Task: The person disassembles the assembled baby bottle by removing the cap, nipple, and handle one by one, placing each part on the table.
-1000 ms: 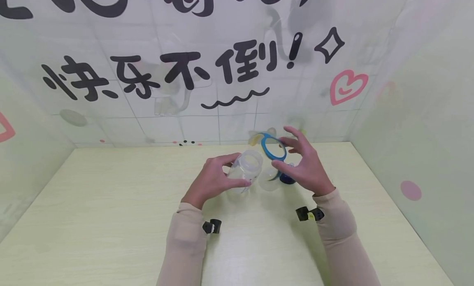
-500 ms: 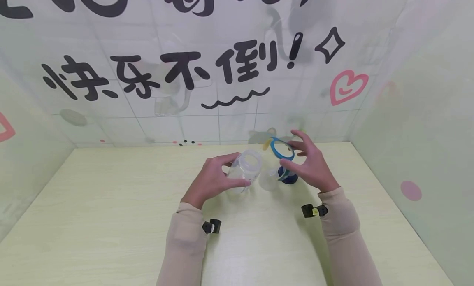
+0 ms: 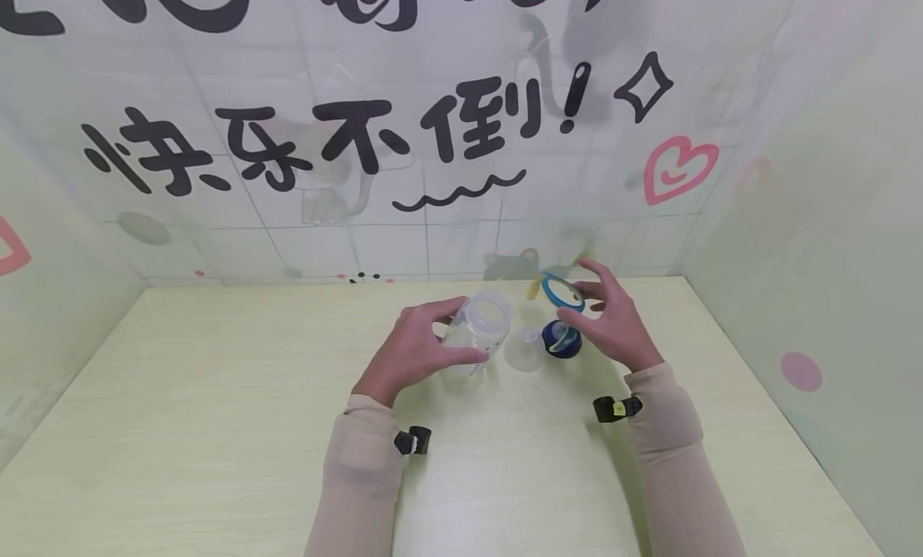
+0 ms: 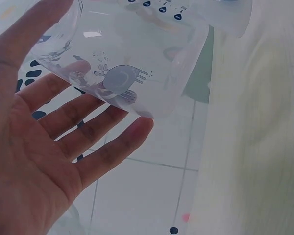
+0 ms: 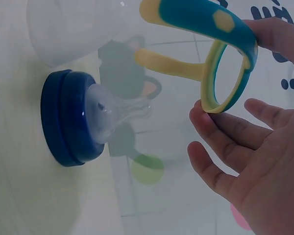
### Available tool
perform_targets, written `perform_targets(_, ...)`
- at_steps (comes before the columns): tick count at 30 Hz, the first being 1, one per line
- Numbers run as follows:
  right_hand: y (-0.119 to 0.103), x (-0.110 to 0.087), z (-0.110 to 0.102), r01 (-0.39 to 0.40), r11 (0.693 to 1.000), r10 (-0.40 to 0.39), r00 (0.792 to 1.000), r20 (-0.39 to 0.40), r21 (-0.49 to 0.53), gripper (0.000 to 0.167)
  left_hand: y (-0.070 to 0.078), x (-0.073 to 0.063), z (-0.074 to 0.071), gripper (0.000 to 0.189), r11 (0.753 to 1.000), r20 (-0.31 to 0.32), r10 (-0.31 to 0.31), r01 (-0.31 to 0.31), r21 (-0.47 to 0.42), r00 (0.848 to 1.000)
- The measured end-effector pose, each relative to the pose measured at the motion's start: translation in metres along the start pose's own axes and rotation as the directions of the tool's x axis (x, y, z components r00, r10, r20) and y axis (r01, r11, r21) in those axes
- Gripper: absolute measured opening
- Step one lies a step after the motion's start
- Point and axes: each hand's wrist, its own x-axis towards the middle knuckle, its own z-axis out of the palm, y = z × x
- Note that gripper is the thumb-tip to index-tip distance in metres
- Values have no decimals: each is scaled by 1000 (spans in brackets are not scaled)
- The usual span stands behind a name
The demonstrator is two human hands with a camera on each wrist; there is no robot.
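Observation:
My left hand (image 3: pixel 414 350) grips a clear baby bottle (image 3: pixel 470 338), which is tilted with its uncapped mouth upward. A grey animal print marks the bottle wall in the left wrist view, where the fingers (image 4: pixel 115 147) lie along its side. In my right hand (image 3: pixel 611 324) is a ring-shaped bottle handle (image 5: pixel 191 19), blue and pale yellow with two arms, pinched at its rim between thumb and fingers. Below it, a navy collar with a clear nipple (image 5: pixel 73 117) stands on the table. Beside that sits a translucent dome cap (image 3: pixel 524 355).
A pale wood-grain table (image 3: pixel 238 429) spreads beneath both hands. Behind it rises a white tiled wall (image 3: pixel 389 248) with dark lettering, and a side wall (image 3: pixel 815 300) stands at the right. Each wrist wears a small black device (image 3: pixel 413 441).
My right hand has moved right and slightly down with the bottle handle, uncovering more of the navy nipple collar. The left hand and bottle have stayed in place.

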Motion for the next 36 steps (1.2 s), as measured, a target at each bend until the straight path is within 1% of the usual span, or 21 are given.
perform_targets(11,18,0,-2,-92,996,92,995,31,-10,77,-1,0,0,66,1000,4,1,-1,-11,1000)
perform_targets(15,21,0,-2,-113,994,113,993,35,-11,76,-1,0,0,67,1000,2,1,-1,-1,1000)
perform_targets(23,28,0,-3,-147,989,148,988,45,-20,76,-1,1,1,67,1000,2,4,-4,0,1000)
perform_targets(28,33,0,-4,-157,987,158,986,49,-14,74,0,1,0,67,1000,1,-4,4,5,1000)
perform_targets(36,42,0,-4,-176,984,178,980,87,-26,75,-2,1,1,70,1000,4,-5,5,10,1000)
